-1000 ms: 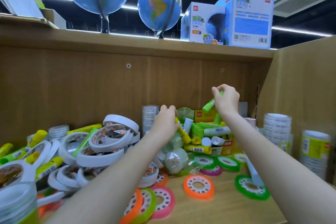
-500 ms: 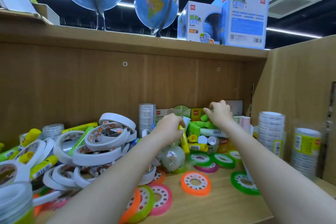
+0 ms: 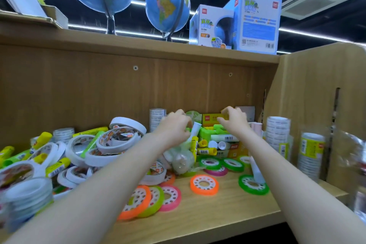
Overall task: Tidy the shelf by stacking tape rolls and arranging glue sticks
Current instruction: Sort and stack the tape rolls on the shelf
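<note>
My left hand [image 3: 174,129] reaches into the back of the shelf and grips a yellow glue stick [image 3: 194,145] that hangs down from its fingers. Beside it my right hand [image 3: 233,123] hovers with loosely curled fingers over a pile of green glue sticks [image 3: 210,132] in front of a yellow box [image 3: 210,120]; nothing shows in its fingers. A heap of white tape rolls [image 3: 118,138] mixed with yellow and green glue sticks [image 3: 57,166] fills the left side. Flat coloured tape rolls, among them an orange one [image 3: 204,184], lie on the shelf board [image 3: 198,222].
Stacks of clear tape [image 3: 278,134] stand by the right side wall [image 3: 309,95], and another stack [image 3: 157,116] stands at the back. A wrapped clear roll [image 3: 181,161] lies under my left wrist. Two globes [image 3: 168,6] and boxes [image 3: 255,22] stand on the shelf above.
My right hand came down from holding a green glue stick in the air to the pile and no longer shows it. My left hand moved slightly back with the yellow stick.
</note>
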A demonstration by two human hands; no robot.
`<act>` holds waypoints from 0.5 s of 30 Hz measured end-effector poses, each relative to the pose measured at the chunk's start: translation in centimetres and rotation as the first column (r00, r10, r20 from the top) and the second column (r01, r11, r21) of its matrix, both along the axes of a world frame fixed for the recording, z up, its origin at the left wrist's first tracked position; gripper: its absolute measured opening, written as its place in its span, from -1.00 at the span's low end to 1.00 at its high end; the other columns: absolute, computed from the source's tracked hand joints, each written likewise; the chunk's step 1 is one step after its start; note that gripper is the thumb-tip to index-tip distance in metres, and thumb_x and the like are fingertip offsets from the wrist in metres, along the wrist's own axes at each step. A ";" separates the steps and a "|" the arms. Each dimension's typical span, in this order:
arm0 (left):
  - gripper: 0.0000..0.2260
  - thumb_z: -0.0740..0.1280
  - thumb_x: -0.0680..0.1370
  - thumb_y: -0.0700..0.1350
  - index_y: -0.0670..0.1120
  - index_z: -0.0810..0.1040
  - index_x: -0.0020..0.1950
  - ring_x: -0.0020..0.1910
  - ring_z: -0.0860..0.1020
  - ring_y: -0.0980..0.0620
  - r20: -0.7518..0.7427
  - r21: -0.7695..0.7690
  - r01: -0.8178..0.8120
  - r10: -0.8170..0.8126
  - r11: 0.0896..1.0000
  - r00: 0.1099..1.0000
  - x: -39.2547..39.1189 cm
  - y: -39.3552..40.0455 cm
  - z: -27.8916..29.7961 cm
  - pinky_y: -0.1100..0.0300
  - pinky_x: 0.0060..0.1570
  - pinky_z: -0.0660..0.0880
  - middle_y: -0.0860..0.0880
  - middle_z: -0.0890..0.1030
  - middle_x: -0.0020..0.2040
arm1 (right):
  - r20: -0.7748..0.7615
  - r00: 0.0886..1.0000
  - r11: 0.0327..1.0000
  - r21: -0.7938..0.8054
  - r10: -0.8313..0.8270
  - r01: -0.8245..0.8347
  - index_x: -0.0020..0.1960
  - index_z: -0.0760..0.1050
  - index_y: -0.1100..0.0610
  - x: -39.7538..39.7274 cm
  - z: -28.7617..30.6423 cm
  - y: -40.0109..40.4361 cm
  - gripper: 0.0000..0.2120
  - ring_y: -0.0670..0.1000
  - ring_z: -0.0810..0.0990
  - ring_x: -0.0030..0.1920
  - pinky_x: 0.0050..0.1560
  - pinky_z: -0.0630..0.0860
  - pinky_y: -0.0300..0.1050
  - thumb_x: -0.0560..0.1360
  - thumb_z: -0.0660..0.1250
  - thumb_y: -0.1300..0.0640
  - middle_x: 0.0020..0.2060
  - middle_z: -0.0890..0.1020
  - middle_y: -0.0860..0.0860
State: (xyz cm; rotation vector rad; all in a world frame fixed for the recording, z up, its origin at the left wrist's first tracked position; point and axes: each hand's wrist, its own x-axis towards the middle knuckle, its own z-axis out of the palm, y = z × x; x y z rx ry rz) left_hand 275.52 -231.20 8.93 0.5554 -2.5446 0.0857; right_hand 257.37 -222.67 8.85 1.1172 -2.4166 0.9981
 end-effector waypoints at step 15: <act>-0.80 0.26 0.51 -0.15 -0.03 0.60 0.08 0.02 0.52 -0.01 0.096 0.098 -0.362 0.353 0.927 0.931 24.3 -5.7 2.7 0.24 0.02 0.41 0.01 0.49 -0.13 | -0.161 0.673 0.687 0.060 0.722 -0.724 0.04 0.57 0.14 21.3 2.7 -7.8 -0.85 -0.06 0.53 -0.12 -0.10 0.39 -0.36 0.48 0.34 0.19 -0.13 0.61 0.01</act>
